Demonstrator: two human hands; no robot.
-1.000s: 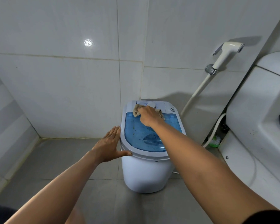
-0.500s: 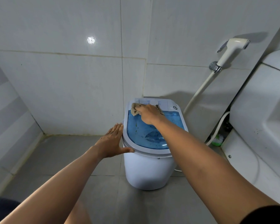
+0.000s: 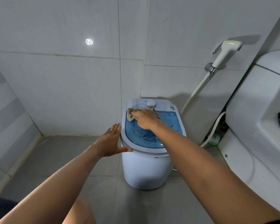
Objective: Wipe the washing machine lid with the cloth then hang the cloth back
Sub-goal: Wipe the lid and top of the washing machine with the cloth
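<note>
The cloth point(image 3: 131, 115), tan and crumpled, lies on the far left corner of the blue lid point(image 3: 165, 126), at centre frame. The right hand point(image 3: 145, 118) presses it down, fingers curled over it. The lid tops the white washer point(image 3: 145, 170), with a dial point(image 3: 151, 103) on the panel just behind the cloth. The left hand point(image 3: 111, 141) rests flat, fingers straight, against the washer's left rim, thumb on the front edge. A sprayer point(image 3: 226, 50) hangs on the tiled wall at upper right; a toilet point(image 3: 257, 110) fills the right edge.
</note>
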